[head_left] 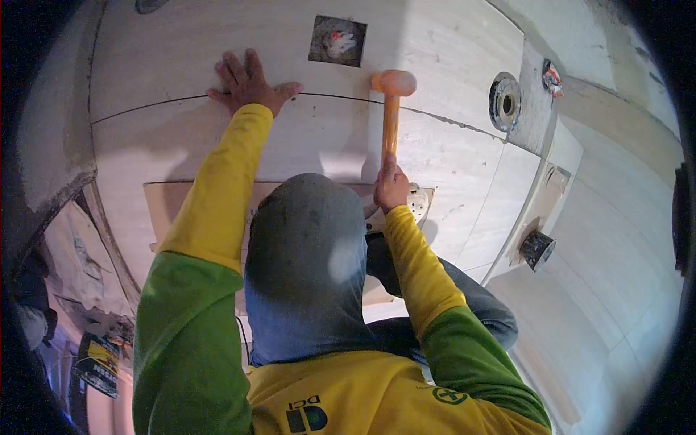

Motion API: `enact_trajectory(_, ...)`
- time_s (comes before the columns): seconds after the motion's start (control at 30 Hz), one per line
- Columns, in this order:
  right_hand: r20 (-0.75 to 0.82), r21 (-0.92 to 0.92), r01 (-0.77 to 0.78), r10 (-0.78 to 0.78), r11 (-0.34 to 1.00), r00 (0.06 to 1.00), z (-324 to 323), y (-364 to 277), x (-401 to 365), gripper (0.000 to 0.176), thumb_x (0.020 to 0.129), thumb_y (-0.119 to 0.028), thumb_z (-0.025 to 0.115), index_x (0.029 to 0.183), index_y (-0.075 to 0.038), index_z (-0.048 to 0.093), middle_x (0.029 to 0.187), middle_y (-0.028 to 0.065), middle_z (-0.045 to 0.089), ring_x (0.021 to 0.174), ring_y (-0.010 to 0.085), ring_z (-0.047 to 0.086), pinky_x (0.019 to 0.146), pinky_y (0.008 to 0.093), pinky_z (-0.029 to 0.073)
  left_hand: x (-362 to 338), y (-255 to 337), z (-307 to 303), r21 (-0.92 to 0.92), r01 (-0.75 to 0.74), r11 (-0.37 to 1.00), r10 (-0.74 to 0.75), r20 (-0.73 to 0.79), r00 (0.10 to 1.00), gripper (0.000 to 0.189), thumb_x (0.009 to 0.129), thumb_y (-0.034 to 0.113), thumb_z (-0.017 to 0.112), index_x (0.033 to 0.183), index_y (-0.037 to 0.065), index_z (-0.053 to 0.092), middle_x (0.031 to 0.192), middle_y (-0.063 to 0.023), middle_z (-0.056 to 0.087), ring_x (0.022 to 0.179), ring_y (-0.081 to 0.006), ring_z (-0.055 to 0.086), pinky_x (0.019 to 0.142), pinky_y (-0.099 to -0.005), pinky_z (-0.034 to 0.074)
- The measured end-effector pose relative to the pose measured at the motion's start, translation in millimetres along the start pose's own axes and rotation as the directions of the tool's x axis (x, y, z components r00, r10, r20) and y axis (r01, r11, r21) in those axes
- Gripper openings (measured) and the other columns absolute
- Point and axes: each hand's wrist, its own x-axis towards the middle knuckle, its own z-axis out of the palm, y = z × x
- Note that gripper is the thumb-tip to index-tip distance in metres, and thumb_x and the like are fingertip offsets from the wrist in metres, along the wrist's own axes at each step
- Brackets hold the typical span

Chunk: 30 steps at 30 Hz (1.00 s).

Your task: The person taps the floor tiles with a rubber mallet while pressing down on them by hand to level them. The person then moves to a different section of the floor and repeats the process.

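My left hand (pixel 250 83) lies flat with fingers spread on a large pale wall tile (pixel 167 65), just above a thin joint line. My right hand (pixel 391 187) grips the orange wooden handle of a rubber mallet (pixel 394 90). The mallet's pale head rests against or hovers close over the tiled wall near the same joint. Both arms are in yellow and green sleeves. A grey hood (pixel 304 246) covers the head and hides the lower part of the wall between the arms.
A square cut-out (pixel 338 41) with wires showing sits in the tile above the mallet. A round pipe opening (pixel 505 101) and a black pipe stub (pixel 538 250) are at the right. A white perforated disc (pixel 418 203) lies by my right hand.
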Motion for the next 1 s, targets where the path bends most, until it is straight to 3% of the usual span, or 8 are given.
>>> enact_trajectory(0.1, 0.129, 0.004, -0.153, 0.151, 0.988, 0.98, -13, -30, -14, 0.065, 0.1, -0.059, 0.036, 0.075, -0.002, 0.056, 0.057, 0.0101, 0.053, 0.056, 0.0218, 0.058, 0.055, 0.0399, 0.046, -1, 1, 2, 0.015, -0.004, 1.0, 0.004, -0.006, 1.0, 0.124, 0.062, 0.081, 0.066, 0.156, 0.018, 0.015, 0.162, -0.0193, 0.002, 0.149, -0.0416, -0.001, 0.109, -0.0731, 0.008)
enact_trajectory(0.2, 0.068, 0.188, 0.015, -0.029, 0.982, 0.997, -4, -23, -18, 0.067, 0.099, -0.059, 0.037, 0.074, 0.0, 0.057, 0.061, 0.0156, 0.055, 0.06, 0.0276, 0.059, 0.059, 0.0421, 0.047, 3, 0, 4, 0.026, 0.008, 1.0, -0.009, 0.022, 1.0, 0.125, 0.061, 0.082, 0.065, 0.156, 0.019, 0.013, 0.162, -0.0184, -0.001, 0.149, -0.0415, -0.002, 0.109, -0.0736, 0.009)
enact_trajectory(0.27, 0.024, -0.249, 0.183, -0.183, 0.951, 0.983, 6, -16, -9, 0.067, 0.099, -0.059, 0.037, 0.075, 0.0, 0.058, 0.061, 0.0177, 0.056, 0.061, 0.0299, 0.058, 0.061, 0.0426, 0.047, 4, 2, 1, 0.032, 0.02, 0.999, -0.022, 0.051, 0.998, 0.126, 0.061, 0.085, 0.063, 0.157, 0.02, 0.011, 0.163, -0.0174, -0.004, 0.149, -0.041, -0.003, 0.108, -0.0744, 0.009)
enact_trajectory(0.37, 0.147, -0.072, -0.106, 0.116, 0.992, 0.982, 1, -35, -8, 0.064, 0.099, -0.059, 0.038, 0.081, 0.0, 0.058, 0.063, 0.0171, 0.057, 0.06, 0.0292, 0.057, 0.061, 0.0419, 0.046, 6, 3, -2, 0.044, 0.044, 0.998, -0.046, 0.045, 0.998, 0.127, 0.061, 0.085, 0.062, 0.157, 0.02, 0.01, 0.163, -0.0168, -0.004, 0.149, -0.0401, -0.003, 0.108, -0.0736, 0.01)
enact_trajectory(0.5, 0.057, 0.097, 0.165, -0.171, 0.981, 0.984, 18, -38, -27, 0.062, 0.099, -0.056, 0.041, 0.08, 0.0, 0.058, 0.064, 0.017, 0.057, 0.06, 0.0298, 0.056, 0.061, 0.0421, 0.046, 6, 4, -4, 0.045, 0.042, 0.998, -0.047, 0.108, 0.993, 0.127, 0.062, 0.084, 0.063, 0.157, 0.02, 0.009, 0.163, -0.0165, -0.004, 0.149, -0.0402, -0.003, 0.108, -0.0741, 0.01)
enact_trajectory(0.6, 0.158, -0.217, 0.144, -0.111, 0.966, 0.981, 23, -49, -19, 0.058, 0.099, -0.053, 0.044, 0.08, 0.0, 0.058, 0.065, 0.0176, 0.057, 0.059, 0.0302, 0.057, 0.059, 0.0425, 0.046, 7, 4, -6, 0.05, 0.048, 0.998, -0.053, 0.107, 0.993, 0.127, 0.062, 0.085, 0.062, 0.157, 0.019, 0.009, 0.163, -0.0161, -0.004, 0.149, -0.0406, -0.005, 0.108, -0.0743, 0.01)
enact_trajectory(0.83, 0.125, 0.011, 0.222, -0.222, 0.975, 0.967, 28, -36, -22, 0.056, 0.099, -0.051, 0.044, 0.083, 0.0, 0.058, 0.068, 0.0205, 0.059, 0.063, 0.0369, 0.059, 0.061, 0.0453, 0.046, 5, 5, -4, 0.05, 0.032, 0.998, -0.037, 0.099, 0.994, 0.122, 0.064, 0.079, 0.066, 0.157, 0.02, 0.012, 0.162, -0.0185, -0.001, 0.148, -0.0423, -0.004, 0.107, -0.0752, 0.011)
enact_trajectory(1.0, 0.2, -0.089, 0.083, -0.064, 0.993, 0.978, 26, -54, -24, 0.056, 0.1, -0.051, 0.042, 0.084, -0.001, 0.059, 0.069, 0.0199, 0.06, 0.063, 0.0366, 0.06, 0.062, 0.0451, 0.047, 4, 3, -5, 0.021, 0.03, 0.999, -0.032, 0.094, 0.995, 0.122, 0.065, 0.077, 0.066, 0.157, 0.02, 0.011, 0.162, -0.0186, -0.001, 0.148, -0.0425, -0.004, 0.106, -0.0757, 0.011)
